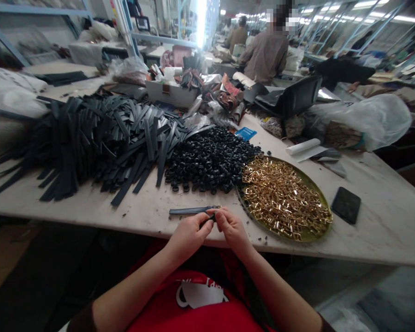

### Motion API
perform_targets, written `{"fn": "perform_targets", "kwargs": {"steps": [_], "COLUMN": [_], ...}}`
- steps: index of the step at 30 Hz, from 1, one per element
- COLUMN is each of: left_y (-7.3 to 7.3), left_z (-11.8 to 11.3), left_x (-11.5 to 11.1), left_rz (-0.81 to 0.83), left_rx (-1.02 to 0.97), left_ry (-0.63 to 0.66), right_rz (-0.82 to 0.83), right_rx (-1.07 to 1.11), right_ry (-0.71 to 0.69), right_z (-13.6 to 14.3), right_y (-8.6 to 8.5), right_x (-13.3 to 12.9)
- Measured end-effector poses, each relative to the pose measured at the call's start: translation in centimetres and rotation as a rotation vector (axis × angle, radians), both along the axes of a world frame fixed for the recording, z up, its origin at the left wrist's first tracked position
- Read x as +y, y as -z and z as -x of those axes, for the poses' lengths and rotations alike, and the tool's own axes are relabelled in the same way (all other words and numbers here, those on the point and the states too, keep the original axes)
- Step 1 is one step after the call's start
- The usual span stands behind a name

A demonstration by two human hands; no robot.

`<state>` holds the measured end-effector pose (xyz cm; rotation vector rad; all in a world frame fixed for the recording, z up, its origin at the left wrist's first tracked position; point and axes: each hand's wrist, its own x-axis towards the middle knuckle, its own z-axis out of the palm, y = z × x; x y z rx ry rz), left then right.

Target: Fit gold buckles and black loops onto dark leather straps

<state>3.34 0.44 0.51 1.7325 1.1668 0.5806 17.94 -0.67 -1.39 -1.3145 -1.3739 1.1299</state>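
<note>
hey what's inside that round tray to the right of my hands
The round tray holds a heap of small gold-coloured metal buckles, spread nearly rim to rim. The tray's floor is covered by them, so anything underneath cannot be seen.

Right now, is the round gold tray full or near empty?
Full. The round tray is heaped with gold buckles almost to its rim, so hardly any bare base shows. It lies flat on the table, right of the right hand.

Left hand [188, 235], right hand [232, 227] pinched together
</note>
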Motion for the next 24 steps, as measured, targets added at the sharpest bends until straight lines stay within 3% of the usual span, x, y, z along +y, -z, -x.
{"fn": "perform_targets", "kwargs": {"steps": [5, 8, 12, 20, 24], "left_y": [-0.2, -0.4, -0.7, -0.9, -0.6], "left_z": [0.3, 0.2, 0.6, 1.8, 2.3], "left_x": [-0.9, -1.8, -2.7, -2.5, -2.1], "left_rz": [0.002, -0.019, -0.011, 0.213, 0.242], "left_rx": [-0.037, -0.047, -0.081, -0.276, -0.224], "left_ry": [-0.006, 0.018, -0.053, -0.082, -0.114], "right_rz": [0.072, 0.197, 0.22, 0.211, 0.47], "right_rx": [0.046, 0.222, 0.367, 0.473, 0.573], "right_ry": [-0.062, 0.029, 0.15, 0.05, -0.079], "right_z": [0.4, 0.9, 2.0, 2.2, 1.8], "right_y": [-0.6, -0.7, -0.8, -1.5, -1.5], "right_x": [-1.3, -1.9, -2.7, -3.4, -2.5]}}
